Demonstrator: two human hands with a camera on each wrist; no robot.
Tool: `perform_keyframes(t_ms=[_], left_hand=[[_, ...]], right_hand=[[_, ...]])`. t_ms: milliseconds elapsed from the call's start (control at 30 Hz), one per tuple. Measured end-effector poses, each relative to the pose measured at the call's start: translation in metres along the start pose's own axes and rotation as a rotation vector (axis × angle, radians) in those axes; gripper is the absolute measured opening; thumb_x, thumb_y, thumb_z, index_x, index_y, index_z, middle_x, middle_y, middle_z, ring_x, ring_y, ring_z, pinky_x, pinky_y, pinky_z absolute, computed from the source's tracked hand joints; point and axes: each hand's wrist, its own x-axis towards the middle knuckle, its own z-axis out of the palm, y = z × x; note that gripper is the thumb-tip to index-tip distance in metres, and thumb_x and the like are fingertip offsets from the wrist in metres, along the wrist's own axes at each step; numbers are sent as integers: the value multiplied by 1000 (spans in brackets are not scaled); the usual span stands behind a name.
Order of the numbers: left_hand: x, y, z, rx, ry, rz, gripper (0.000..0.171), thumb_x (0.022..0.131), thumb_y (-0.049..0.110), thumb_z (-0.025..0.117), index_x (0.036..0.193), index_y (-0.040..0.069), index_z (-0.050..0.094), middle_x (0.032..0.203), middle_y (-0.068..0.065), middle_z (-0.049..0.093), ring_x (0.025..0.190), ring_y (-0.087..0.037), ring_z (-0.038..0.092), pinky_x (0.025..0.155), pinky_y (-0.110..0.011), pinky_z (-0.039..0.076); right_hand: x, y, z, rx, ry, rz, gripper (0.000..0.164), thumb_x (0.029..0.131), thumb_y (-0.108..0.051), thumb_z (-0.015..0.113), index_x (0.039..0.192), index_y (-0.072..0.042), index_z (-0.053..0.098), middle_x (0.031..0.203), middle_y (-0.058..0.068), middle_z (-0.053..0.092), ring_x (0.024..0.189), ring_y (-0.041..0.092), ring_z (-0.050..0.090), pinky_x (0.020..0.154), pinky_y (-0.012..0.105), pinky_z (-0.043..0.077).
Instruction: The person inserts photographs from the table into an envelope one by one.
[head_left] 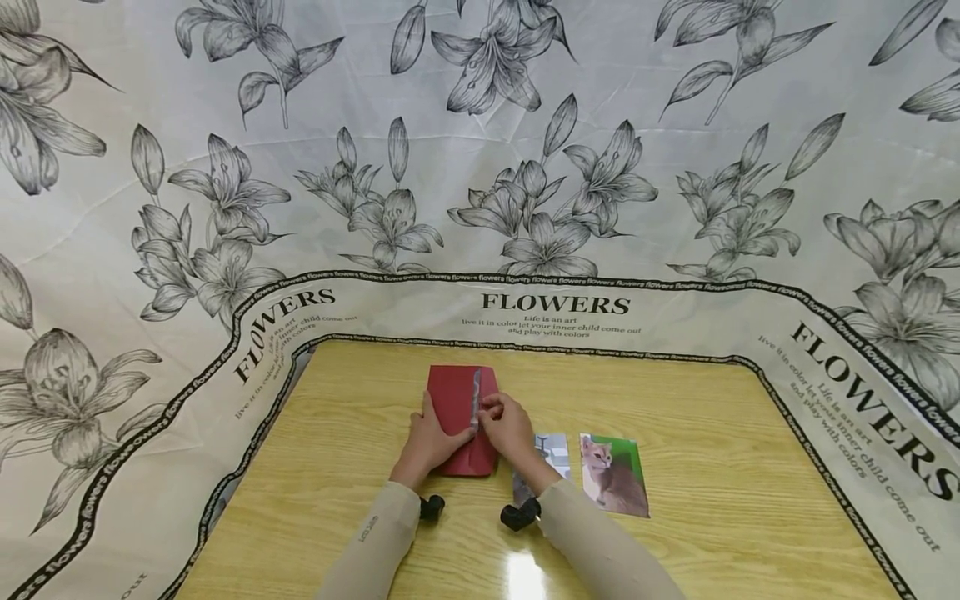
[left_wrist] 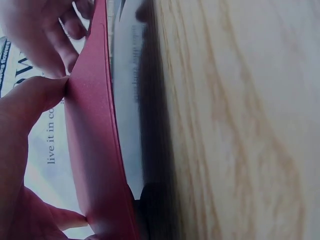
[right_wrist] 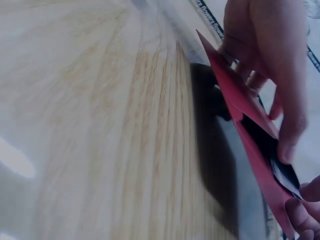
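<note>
A red paper envelope (head_left: 452, 396) is on the wooden table. My left hand (head_left: 429, 437) grips it, thumb across the front and fingers at its left side. Photo cards (right_wrist: 287, 180) stick partly out of the envelope's opening, their edges a narrow grey-blue strip in the head view. My right hand (head_left: 510, 429) pinches at that strip with its fingertips. The left thumb (right_wrist: 289, 142) lies beside the opening in the right wrist view. How many cards are inside is hidden. In the left wrist view the envelope (left_wrist: 97, 130) is seen nearly edge-on.
A cat photo (head_left: 615, 479) lies on the table to the right. Another photo (head_left: 555, 450) is partly covered by the right forearm. The wooden tabletop (head_left: 735, 467) is bordered by a flower-printed cloth (head_left: 555, 317). A black wrist camera (head_left: 520, 515) sits near the right cuff.
</note>
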Motion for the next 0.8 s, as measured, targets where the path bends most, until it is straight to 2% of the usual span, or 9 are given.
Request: perform_keyframes(t_ms=[133, 267, 400, 600, 800], left_hand=[[0, 0, 2, -2, 1, -14, 126, 88, 54, 85, 171, -2, 8, 149, -43, 38, 117, -51, 62, 99, -61, 53], [1, 0, 2, -1, 0, -20, 126, 88, 55, 84, 171, -1, 8, 150, -42, 38, 118, -51, 62, 100, -60, 53], [0, 0, 2, 14, -10, -14, 126, 88, 56, 84, 171, -3, 8, 148, -42, 39, 115, -49, 63, 98, -59, 54], [0, 1, 1, 13, -12, -13, 125, 89, 56, 83, 171, -1, 8, 148, -42, 39, 114, -48, 63, 97, -59, 55], [-2, 2, -1, 13, -13, -12, 126, 89, 56, 83, 171, -2, 8, 147, -41, 40, 112, -47, 63, 96, -58, 55]], right_hand=[[-8, 4, -14, 27, -5, -12, 18, 100, -12, 75, 117, -5, 75, 91, 4, 69, 79, 14, 62, 67, 32, 49], [-16, 9, -31, 54, -15, -10, 21, 101, -13, 74, 120, -4, 75, 96, 8, 70, 67, 13, 56, 56, 28, 44], [-23, 16, -45, 40, -4, 9, 23, 100, -13, 75, 121, -4, 75, 96, 8, 71, 57, 11, 51, 51, 27, 40], [-33, 25, -68, 7, 7, 50, 26, 101, -15, 75, 124, -4, 74, 97, 7, 70, 64, 13, 56, 54, 30, 44], [-49, 36, -94, -29, 17, 89, 32, 102, -19, 75, 131, -5, 72, 100, 8, 69, 69, 17, 57, 53, 31, 43]])
